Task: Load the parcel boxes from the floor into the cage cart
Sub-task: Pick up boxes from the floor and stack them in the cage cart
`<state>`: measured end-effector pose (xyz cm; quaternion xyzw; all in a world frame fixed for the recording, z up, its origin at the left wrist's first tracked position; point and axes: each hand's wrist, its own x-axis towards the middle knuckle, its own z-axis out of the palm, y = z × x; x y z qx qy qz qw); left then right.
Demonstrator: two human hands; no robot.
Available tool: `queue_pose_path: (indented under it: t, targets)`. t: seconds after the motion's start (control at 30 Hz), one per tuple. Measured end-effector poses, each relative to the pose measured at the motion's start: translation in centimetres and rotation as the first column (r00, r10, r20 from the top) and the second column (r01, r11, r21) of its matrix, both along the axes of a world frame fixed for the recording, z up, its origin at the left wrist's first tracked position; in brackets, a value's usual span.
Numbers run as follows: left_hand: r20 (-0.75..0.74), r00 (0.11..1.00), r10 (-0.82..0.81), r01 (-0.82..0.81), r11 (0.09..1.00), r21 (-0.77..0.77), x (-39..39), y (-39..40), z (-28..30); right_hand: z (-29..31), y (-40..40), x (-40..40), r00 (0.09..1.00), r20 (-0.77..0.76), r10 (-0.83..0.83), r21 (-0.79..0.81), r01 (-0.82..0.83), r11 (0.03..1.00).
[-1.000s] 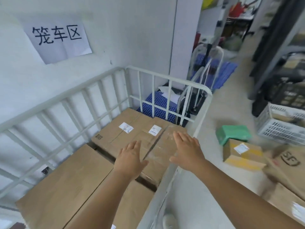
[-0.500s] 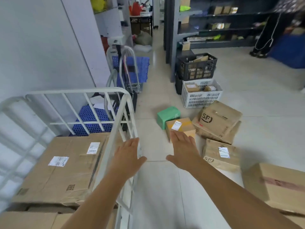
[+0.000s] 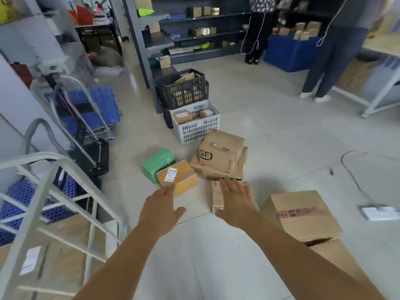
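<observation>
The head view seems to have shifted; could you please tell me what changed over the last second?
The view swung right from the white metal cage cart to the floor parcels. Both hands, the left hand and right hand, stayed open and empty, now reaching toward the small brown cardboard box. The floor boxes and the cart's load did not move.

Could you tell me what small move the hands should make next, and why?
Probably reach down to the small SF box just beyond the right hand. Both it and the left hand are open and empty, and parcels still lie on the floor beside the cage cart.
</observation>
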<state>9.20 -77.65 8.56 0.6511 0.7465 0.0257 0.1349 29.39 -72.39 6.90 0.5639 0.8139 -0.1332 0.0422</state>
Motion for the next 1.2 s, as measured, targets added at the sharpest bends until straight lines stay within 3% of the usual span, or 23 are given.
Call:
queue_pose_path:
  t: [0.33,0.6,0.9,1.2]
  targets:
    - [0.041,0.964,-0.264,0.266,0.962,-0.064,7.5,9.8,-2.4,-2.5,4.2,7.8,0.96,-0.001,-0.279,-0.042,0.278,0.96]
    - [0.076,0.918,-0.39,0.395,0.914,-0.09,6.7,17.7,-4.3,-2.9,8.7,7.6,0.882,-0.003,-0.471,-0.092,0.469,0.878]
    - [0.144,0.913,-0.382,0.399,0.908,-0.127,2.7,26.1,-5.9,-4.5,15.5,3.2,0.825,-0.056,-0.562,-0.144,0.55,0.823]
    - [0.165,0.944,-0.284,0.31,0.938,-0.157,0.3,37.2,-8.9,-8.3,26.5,2.1,0.824,-0.039,-0.565,-0.208,0.547,0.811]
